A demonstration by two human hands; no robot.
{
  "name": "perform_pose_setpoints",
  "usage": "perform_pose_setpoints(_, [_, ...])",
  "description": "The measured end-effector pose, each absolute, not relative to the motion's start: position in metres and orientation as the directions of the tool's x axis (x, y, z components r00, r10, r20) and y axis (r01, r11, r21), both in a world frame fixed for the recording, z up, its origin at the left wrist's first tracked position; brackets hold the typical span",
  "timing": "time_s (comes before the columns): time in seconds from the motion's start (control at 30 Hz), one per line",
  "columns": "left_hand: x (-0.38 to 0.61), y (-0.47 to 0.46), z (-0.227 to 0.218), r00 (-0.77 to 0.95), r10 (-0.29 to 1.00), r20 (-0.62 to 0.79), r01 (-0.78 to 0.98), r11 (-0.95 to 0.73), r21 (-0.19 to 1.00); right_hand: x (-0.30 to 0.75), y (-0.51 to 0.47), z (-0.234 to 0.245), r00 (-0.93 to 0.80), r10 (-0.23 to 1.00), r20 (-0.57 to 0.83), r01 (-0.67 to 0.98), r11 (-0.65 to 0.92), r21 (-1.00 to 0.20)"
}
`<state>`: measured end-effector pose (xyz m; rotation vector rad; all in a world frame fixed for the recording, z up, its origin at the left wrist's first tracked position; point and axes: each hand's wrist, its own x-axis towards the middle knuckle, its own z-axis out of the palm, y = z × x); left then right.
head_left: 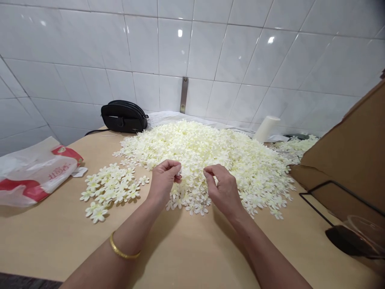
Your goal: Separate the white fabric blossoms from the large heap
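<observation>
A large heap of pale yellow-white artificial flower heads (192, 146) covers the middle of the table. Over its front edge my left hand (165, 180) is closed, thumb and fingertips pressed together; a gold bangle (122, 249) circles that wrist. My right hand (222, 186) faces it a short way off, also closed in a pinch. Anything between the fingertips of either hand is too small to make out against the flowers. To the left of my left hand lies a smaller, flatter group of the same flower heads (112, 186).
A black pouch (123, 116) stands at the back left, and a red-and-white plastic bag (36, 172) lies at the left edge. Behind the heap leans a white cylinder (266, 128). On the right are a cardboard box (345, 152) and sunglasses (349, 239). A tiled wall (204, 52) closes the back.
</observation>
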<state>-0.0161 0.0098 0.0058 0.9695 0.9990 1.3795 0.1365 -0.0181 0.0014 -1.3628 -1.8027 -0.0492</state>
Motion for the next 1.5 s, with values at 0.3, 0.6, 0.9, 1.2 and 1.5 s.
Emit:
perform_pose_setpoints(0.3, [-0.012, 0.006, 0.003, 0.023, 0.999, 0.024, -0.210, -0.019, 0.978, 0.131, -0.014, -0.013, -0.167, 0.825, 0.540, 0.908, 0.342, -0.242])
perform_pose_setpoints(0.6, [-0.011, 0.007, 0.000, 0.062, 0.997, 0.040, -0.106, -0.033, 0.994, 0.129, -0.013, -0.012, -0.200, 0.812, 0.548, 0.912, 0.358, -0.198])
perform_pose_setpoints(0.9, [-0.009, 0.006, 0.000, 0.074, 0.997, 0.024, -0.060, -0.019, 0.998, 0.134, -0.013, -0.009, -0.170, 0.800, 0.575, 0.905, 0.358, -0.231])
perform_pose_setpoints(1.2, [-0.004, -0.004, 0.005, 0.200, 0.970, 0.142, 0.028, -0.150, 0.988, 0.130, -0.022, -0.001, -0.194, 0.744, 0.639, 0.855, 0.448, -0.262])
perform_pose_setpoints(1.5, [-0.005, 0.000, 0.003, 0.183, 0.983, -0.009, -0.115, 0.031, 0.993, 0.126, -0.025, 0.001, -0.141, 0.668, 0.730, 0.802, 0.510, -0.312])
